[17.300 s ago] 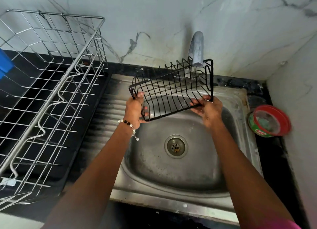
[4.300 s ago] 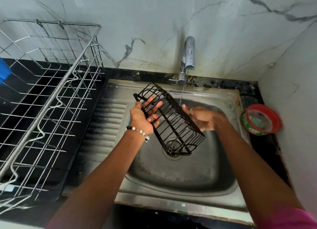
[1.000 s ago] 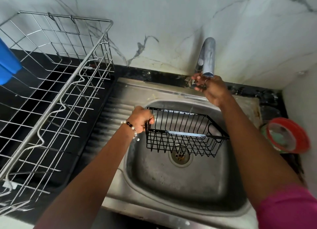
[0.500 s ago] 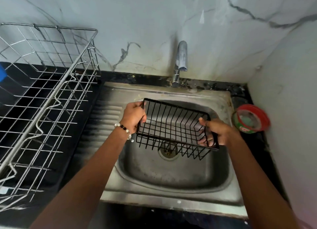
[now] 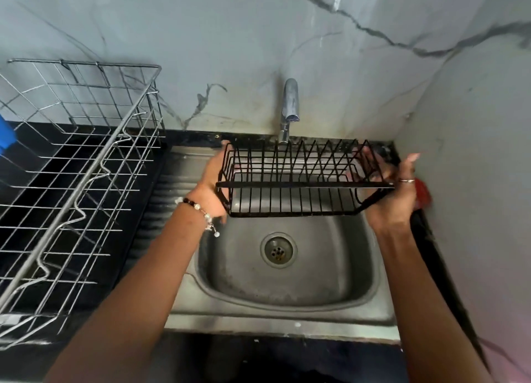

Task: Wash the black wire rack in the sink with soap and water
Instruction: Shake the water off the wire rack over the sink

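The black wire rack [image 5: 301,185] is held level in the air above the steel sink [image 5: 287,311], below the tap [image 5: 289,104]. My left hand [image 5: 211,187] grips its left end; a bead bracelet is on that wrist. My right hand [image 5: 393,193] holds its right end, a ring on one finger. No water runs from the tap. The sink's drain [image 5: 278,250] shows below the rack.
A large silver wire dish rack [image 5: 74,181] stands on the black counter to the left of the sink. A red-rimmed tub [image 5: 422,194] is mostly hidden behind my right hand. Marble walls close in at the back and right.
My right hand left the tap and took the rack's right end. Both hands have lifted the rack up and toward the tap. The water has stopped.
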